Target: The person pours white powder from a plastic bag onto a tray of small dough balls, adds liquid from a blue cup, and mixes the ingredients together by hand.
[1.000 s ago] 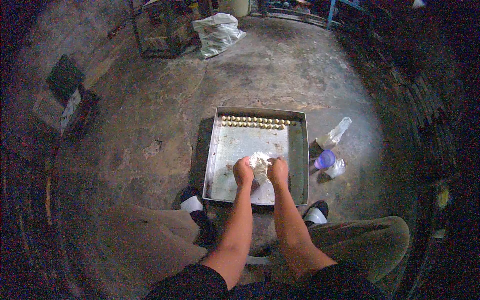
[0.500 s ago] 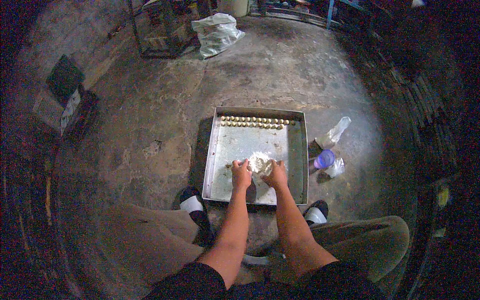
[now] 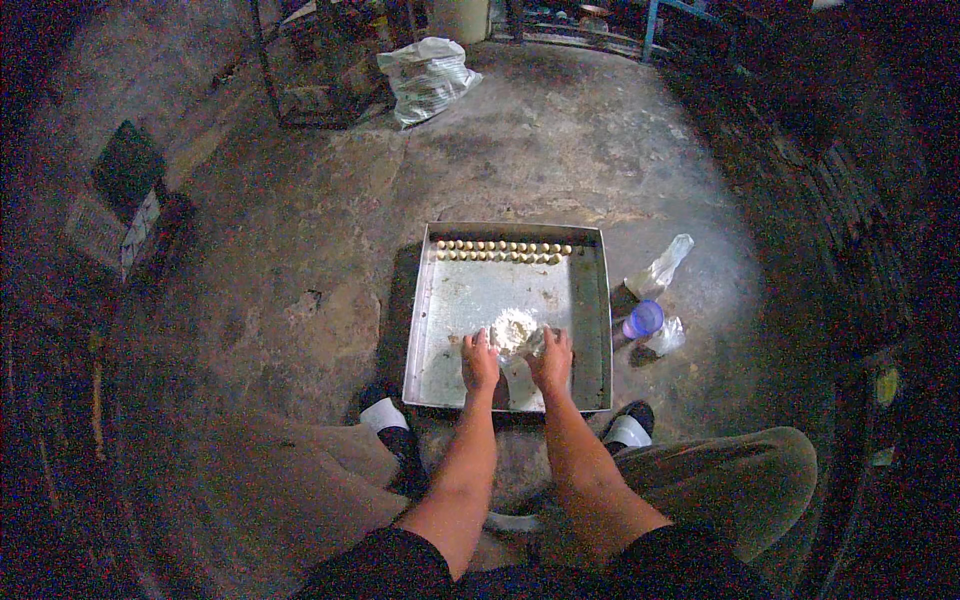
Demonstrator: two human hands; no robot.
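Note:
A mound of white powder [image 3: 514,327] sits in the near middle of a square, shallow metal tray [image 3: 448,300]. Under and around the powder shows something thin and see-through, like a clear plastic bag [image 3: 535,343]. My left hand [image 3: 480,364] is at the mound's left side, its fingers curled at the edge of the clear plastic. At the right side, my right hand [image 3: 551,361] has bent fingers gripping the plastic. The fingertips are small and partly hidden. Along the tray's far wall lie two rows of small, pale round balls [image 3: 500,250].
Right of the tray are a knotted clear bag [image 3: 668,266], a purple cup [image 3: 646,319] and a small clear bag [image 3: 667,336]. A large whitish sack [image 3: 427,80] stands farther off by a dark metal frame [image 3: 300,110]. My feet flank the tray's near corners.
Both hands have drawn slightly toward me, and the right hand has turned more upright beside the powder. The view has shifted a little. The rows of balls look unchanged.

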